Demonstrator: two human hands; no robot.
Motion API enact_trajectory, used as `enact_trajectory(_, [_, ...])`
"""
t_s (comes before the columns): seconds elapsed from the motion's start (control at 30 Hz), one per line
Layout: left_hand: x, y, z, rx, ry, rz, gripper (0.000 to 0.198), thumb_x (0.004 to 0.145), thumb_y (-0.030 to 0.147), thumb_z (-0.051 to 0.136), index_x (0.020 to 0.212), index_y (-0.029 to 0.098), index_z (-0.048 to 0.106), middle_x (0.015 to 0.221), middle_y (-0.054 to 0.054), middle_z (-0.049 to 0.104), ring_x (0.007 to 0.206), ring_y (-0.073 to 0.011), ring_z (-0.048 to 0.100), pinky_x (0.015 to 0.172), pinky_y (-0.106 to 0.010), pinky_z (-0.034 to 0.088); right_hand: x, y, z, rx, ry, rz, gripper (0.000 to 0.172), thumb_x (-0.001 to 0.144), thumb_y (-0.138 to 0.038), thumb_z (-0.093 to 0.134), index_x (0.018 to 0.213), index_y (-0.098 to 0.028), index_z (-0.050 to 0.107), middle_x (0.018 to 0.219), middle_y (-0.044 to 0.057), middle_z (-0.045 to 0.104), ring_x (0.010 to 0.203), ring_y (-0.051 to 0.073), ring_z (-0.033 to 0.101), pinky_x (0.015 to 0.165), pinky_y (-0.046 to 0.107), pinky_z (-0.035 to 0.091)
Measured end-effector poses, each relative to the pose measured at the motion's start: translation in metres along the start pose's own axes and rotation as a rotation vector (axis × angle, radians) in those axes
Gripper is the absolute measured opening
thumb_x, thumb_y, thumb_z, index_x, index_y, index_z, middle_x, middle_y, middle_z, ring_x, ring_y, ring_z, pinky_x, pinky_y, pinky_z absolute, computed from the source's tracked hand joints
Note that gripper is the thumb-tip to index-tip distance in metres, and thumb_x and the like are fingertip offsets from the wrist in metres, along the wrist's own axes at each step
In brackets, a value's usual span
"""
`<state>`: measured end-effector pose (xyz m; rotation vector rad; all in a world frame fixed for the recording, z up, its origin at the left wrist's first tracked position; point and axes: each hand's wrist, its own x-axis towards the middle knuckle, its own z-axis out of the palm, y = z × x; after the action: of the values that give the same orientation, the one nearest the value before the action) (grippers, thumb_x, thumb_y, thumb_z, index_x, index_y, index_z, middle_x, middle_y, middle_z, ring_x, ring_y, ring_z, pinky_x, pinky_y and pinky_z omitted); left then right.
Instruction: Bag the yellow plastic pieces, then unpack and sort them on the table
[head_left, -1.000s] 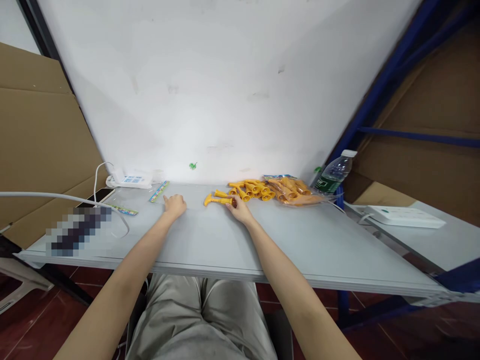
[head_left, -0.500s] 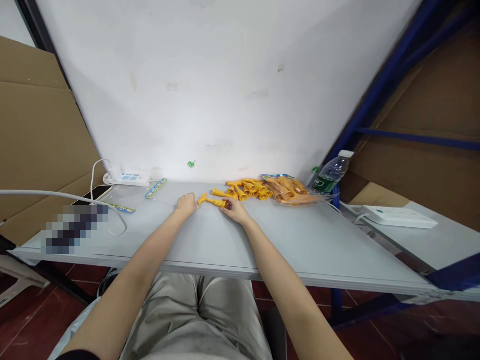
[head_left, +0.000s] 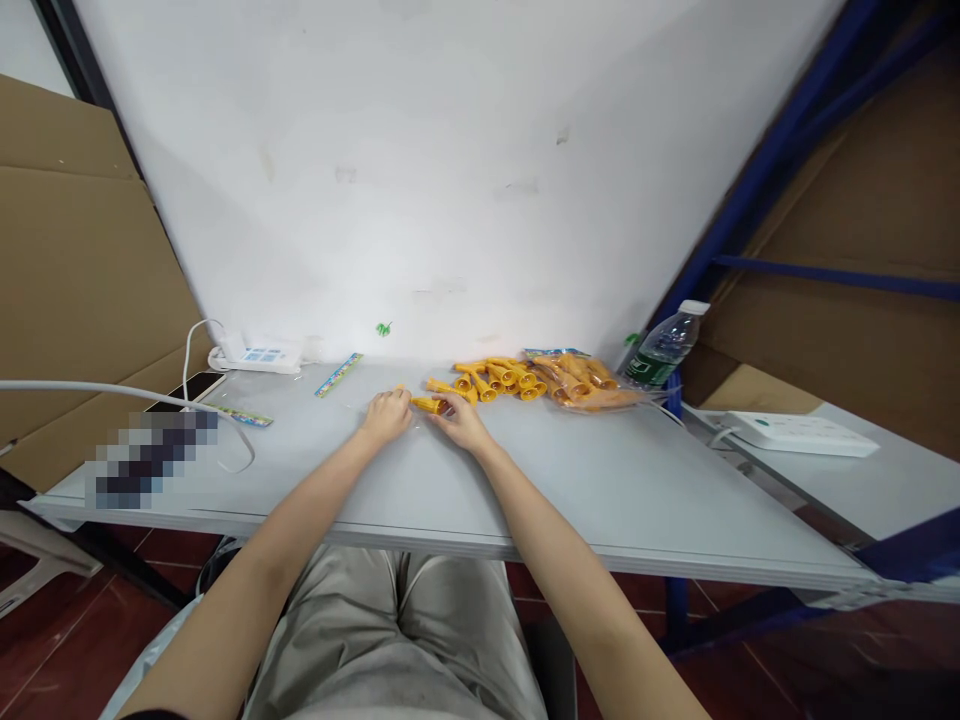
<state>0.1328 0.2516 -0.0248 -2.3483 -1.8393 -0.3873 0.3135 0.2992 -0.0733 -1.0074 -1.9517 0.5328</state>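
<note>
A small yellow plastic horn-shaped piece (head_left: 429,404) lies on the grey table (head_left: 570,490) between my two hands. My left hand (head_left: 387,415) is curled over its left end, and my right hand (head_left: 459,421) pinches its right end. Just behind, a heap of several more yellow horn pieces (head_left: 495,380) lies loose, and further right a clear bag of orange-yellow pieces (head_left: 581,380) rests against the white wall.
A water bottle (head_left: 664,350) stands at the table's right rear corner. A white power strip (head_left: 259,357), a phone (head_left: 191,388), two printed card strips (head_left: 339,375) and a white cable (head_left: 112,392) sit at the left. Another power strip (head_left: 791,433) lies on the neighbouring table.
My left hand has moved right across the table to the yellow piece. My right hand has drawn the piece slightly towards me, and both hands now close on it.
</note>
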Motion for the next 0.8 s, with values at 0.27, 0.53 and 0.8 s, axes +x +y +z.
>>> enact_trajectory(0.27, [-0.004,-0.014,0.007,-0.159,0.028,-0.004,0.026,0.094,0.028,0.039,0.099,0.018,0.062,0.106,-0.009,0.070,0.103,-0.0224,0.064,0.103,-0.040,0.040,-0.004,-0.006,0.005,-0.041,-0.085,0.112,0.035,0.074,-0.026,0.070,0.107,-0.014,0.065,0.098,0.010,0.068,0.079,0.018,0.062,0.077,0.034,0.052])
enact_trajectory(0.53, [-0.011,-0.069,0.004,-0.117,-0.101,-0.558,0.045,0.090,0.019,0.034,0.133,0.014,0.045,0.153,-0.018,0.035,0.145,-0.0287,0.026,0.114,-0.063,0.017,-0.001,-0.016,0.002,-0.093,-0.097,0.157,0.036,0.074,-0.024,0.071,0.108,-0.014,0.066,0.097,0.009,0.069,0.084,0.019,0.063,0.080,0.034,0.051])
enact_trajectory(0.8, [-0.018,-0.076,0.014,-0.176,-0.083,-0.542,0.044,0.090,0.021,0.034,0.131,0.016,0.048,0.146,-0.018,0.047,0.136,-0.0287,0.043,0.114,-0.068,0.009,0.017,-0.034,0.009,-0.183,-0.121,0.135,0.034,0.073,-0.021,0.072,0.106,-0.015,0.067,0.099,0.009,0.069,0.090,0.020,0.064,0.084,0.033,0.049])
